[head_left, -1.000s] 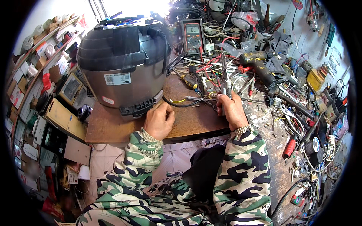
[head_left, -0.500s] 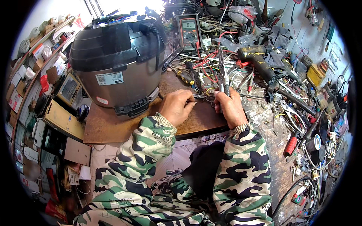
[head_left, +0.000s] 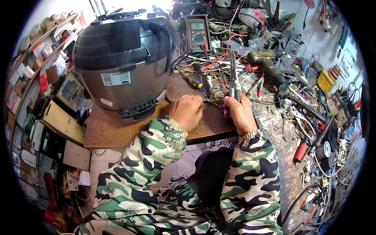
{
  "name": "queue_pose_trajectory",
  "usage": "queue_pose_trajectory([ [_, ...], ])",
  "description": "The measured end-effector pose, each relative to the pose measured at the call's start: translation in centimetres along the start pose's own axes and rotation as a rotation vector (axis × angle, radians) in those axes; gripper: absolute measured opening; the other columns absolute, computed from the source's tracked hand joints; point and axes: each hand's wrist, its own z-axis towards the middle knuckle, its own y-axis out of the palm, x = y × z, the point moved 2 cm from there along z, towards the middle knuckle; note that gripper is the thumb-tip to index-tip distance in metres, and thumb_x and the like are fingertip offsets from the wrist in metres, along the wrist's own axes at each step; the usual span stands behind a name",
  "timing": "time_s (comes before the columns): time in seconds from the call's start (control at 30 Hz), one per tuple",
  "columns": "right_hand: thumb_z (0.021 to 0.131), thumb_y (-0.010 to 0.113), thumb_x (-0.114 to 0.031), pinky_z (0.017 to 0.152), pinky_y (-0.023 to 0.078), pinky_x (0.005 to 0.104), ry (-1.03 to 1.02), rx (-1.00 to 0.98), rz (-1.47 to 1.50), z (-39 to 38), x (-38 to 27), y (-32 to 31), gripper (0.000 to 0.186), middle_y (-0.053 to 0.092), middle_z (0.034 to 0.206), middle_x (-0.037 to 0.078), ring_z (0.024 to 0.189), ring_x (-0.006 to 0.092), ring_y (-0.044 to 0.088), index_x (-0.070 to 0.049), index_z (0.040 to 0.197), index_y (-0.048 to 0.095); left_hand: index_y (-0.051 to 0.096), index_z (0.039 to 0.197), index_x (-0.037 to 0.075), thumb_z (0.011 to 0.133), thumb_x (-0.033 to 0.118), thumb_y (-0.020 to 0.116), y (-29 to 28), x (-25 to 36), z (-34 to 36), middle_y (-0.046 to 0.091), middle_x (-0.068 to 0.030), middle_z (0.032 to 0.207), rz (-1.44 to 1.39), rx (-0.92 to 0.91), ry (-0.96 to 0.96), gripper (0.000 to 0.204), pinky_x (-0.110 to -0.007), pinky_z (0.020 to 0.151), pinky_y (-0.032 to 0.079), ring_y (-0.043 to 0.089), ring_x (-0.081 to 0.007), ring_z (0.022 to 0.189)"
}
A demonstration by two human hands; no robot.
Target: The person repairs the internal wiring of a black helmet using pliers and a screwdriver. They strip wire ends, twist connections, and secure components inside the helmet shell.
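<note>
My left hand (head_left: 188,112) rests low over the wooden board, its fingers curled in; whatever they hold, if anything, is hidden. Beside it, my right hand (head_left: 241,113) is wrapped around a long grey metal tool that looks like long-nose pliers (head_left: 235,80), its slim end pointing away from me. Between the hands lies a small metal tool (head_left: 213,102), partly covered. To the left stands a large dark cooker (head_left: 129,74) with a black lower part uppermost and wires on top. A yellow-and-black screwdriver (head_left: 193,81) lies just beyond my left hand.
A multimeter (head_left: 197,34) with red and black leads stands behind the hands. A power drill (head_left: 270,66), cables and loose tools crowd the bench to the right, with a red-handled tool (head_left: 300,152) nearer. The wooden board (head_left: 105,133) ends close to me; shelves line the left.
My left hand has turned knuckles-up and its fingers have curled further out of sight. My right hand keeps its grip on the pliers. The view has shifted slightly.
</note>
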Motion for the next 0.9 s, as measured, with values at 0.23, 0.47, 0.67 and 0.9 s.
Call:
queue_pose_trajectory([
  [0.23, 0.098, 0.065, -0.025, 0.06, 0.049, 0.0298, 0.009, -0.034, -0.017, -0.1, 0.2, 0.5, 0.026, 0.063, 0.076, 0.003, 0.063, 0.0119, 0.058, 0.0, 0.1, 0.063, 0.066, 0.087, -0.001, 0.084, -0.002, 0.078, -4.9, -0.8, -3.9, 0.071, -0.0121, 0.084, -0.21, 0.047, -0.231, 0.012, -0.032, 0.063, 0.06, 0.075, -0.0198, 0.073],
  [0.47, 0.1, 0.069, -0.037, 0.065, 0.049, 0.0344, -0.031, 0.035, -0.307, -0.5, -1.7, 1.1, 0.037, 0.065, 0.077, 0.008, 0.068, 0.0188, 0.062, 0.0, 0.094, 0.064, 0.065, 0.088, -0.001, 0.084, -0.004, 0.077, -6.0, -1.4, -7.4, 0.07, -0.0119, 0.082, -0.457, 0.125, -0.366, 0.013, -0.032, 0.064, 0.058, 0.072, -0.0206, 0.069],
  [0.67, 0.092, 0.077, -0.04, 0.085, 0.056, 0.056, -0.284, 0.223, -1.169, 0.7, -1.9, 4.1, 0.053, 0.071, 0.101, 0.028, 0.095, 0.0495, 0.071, 0.004, 0.118, 0.062, 0.065, 0.087, 0.002, 0.081, -0.004, 0.076, -5.5, -1.7, -7.8, 0.069, -0.0144, 0.082, -0.477, 0.196, -0.363, 0.014, -0.042, 0.065, 0.054, 0.07, -0.0351, 0.075],
  [0.9, 0.086, 0.082, -0.041, 0.094, 0.051, 0.053, -0.421, 0.325, -1.522, 1.8, -2.3, 5.9, 0.063, 0.07, 0.11, 0.026, 0.107, 0.0443, 0.067, 0.003, 0.127, 0.063, 0.066, 0.091, 0.002, 0.083, -0.005, 0.076, -5.7, -1.6, -7.7, 0.069, -0.0145, 0.085, -0.394, 0.224, -0.297, 0.014, -0.041, 0.065, 0.056, 0.071, -0.0335, 0.076],
])
